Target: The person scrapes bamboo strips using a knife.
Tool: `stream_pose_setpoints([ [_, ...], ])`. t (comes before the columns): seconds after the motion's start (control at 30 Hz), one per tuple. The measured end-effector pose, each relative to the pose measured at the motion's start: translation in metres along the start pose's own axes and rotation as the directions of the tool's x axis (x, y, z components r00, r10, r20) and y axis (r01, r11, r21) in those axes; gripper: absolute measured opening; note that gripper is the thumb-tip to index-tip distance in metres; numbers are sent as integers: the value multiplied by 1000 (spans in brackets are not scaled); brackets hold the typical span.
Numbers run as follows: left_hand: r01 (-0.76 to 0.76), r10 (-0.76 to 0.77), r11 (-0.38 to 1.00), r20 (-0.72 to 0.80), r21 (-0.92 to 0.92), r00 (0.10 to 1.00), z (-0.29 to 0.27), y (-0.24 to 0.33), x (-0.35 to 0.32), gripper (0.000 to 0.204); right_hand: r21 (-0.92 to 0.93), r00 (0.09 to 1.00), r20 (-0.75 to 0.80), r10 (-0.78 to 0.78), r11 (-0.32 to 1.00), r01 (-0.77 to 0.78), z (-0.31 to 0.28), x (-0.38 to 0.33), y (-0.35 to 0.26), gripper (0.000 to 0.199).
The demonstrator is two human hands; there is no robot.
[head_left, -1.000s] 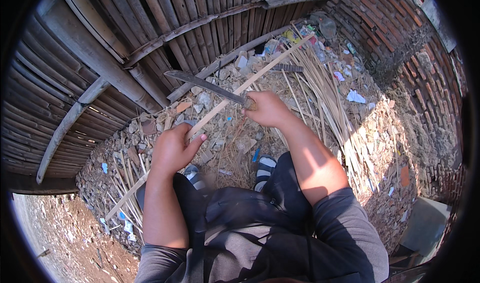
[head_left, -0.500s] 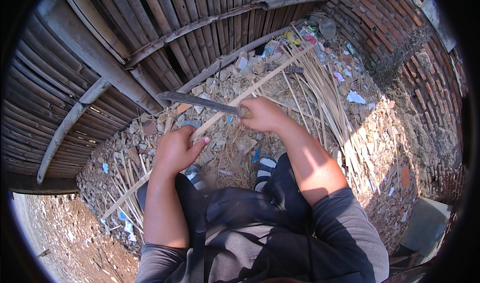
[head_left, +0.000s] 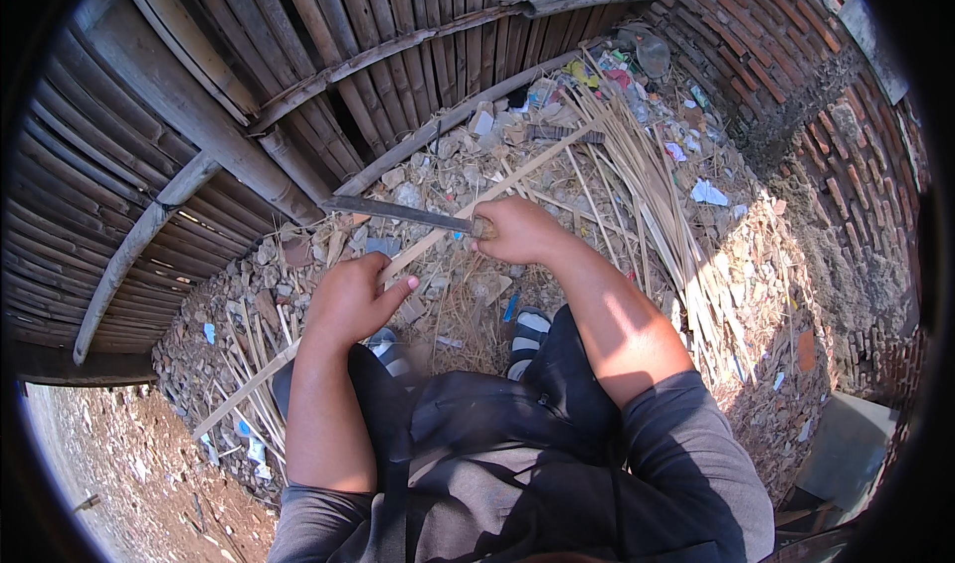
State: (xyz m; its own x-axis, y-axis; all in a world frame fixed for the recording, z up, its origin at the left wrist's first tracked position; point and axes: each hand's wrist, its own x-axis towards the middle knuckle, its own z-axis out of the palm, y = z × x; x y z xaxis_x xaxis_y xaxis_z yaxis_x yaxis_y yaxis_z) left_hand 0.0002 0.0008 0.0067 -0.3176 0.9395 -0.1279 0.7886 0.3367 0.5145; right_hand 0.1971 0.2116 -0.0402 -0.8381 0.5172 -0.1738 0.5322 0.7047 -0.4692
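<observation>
My left hand [head_left: 350, 299] is closed round a long, thin bamboo strip [head_left: 411, 253], thumb lying along it. The strip slants from the lower left, past my knee, up toward the far right. In my right hand [head_left: 521, 231] is the handle of a machete [head_left: 398, 211], its dark blade pointing left. The blade crosses the strip just beyond my left hand and seems to rest on it. To the right lies a loose bundle of bamboo strips [head_left: 657, 210], and several shorter strips [head_left: 257, 349] lie left of my left forearm.
A slatted bamboo wall [head_left: 398, 76] stands ahead and to the left. At the right rises a rough brick wall [head_left: 736, 36]. Rubble and litter [head_left: 398, 180] cover the ground round my sandalled feet [head_left: 528, 342]. A greyish box-like object [head_left: 846, 454] stands at the lower right.
The bamboo strip has slid a little toward the lower left through my left hand. My right hand and the machete have shifted slightly, the blade's tip now a bit lower.
</observation>
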Motion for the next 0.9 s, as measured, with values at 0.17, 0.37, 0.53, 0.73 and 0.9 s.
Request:
stream_pose_setpoints([
  [0.17, -2, 2, 1000, 7, 7, 1000, 0, 0, 0, 49, -6, 1000, 15, 12, 1000, -12, -2, 0, -2, 43],
  [0.37, 9, -10, 1000, 16, 10, 1000, 1, -2, 0, 50, -13, 998, 57, 21, 1000, -21, -5, 0, -7, 41],
  [0.53, -9, 9, 1000, 11, 4, 1000, 1, -3, 0, 50, -7, 999, 39, 7, 1000, -6, -3, 0, -4, 41],
  [0.73, -6, 6, 1000, 22, 7, 1000, 1, -2, 0, 50, -3, 1000, 26, 3, 1000, -3, 0, 0, -2, 41],
  [0.9, -7, 7, 1000, 30, -3, 1000, 1, -1, 0, 50, -15, 999, 34, 2, 1000, -1, 1, 0, -1, 41],
])
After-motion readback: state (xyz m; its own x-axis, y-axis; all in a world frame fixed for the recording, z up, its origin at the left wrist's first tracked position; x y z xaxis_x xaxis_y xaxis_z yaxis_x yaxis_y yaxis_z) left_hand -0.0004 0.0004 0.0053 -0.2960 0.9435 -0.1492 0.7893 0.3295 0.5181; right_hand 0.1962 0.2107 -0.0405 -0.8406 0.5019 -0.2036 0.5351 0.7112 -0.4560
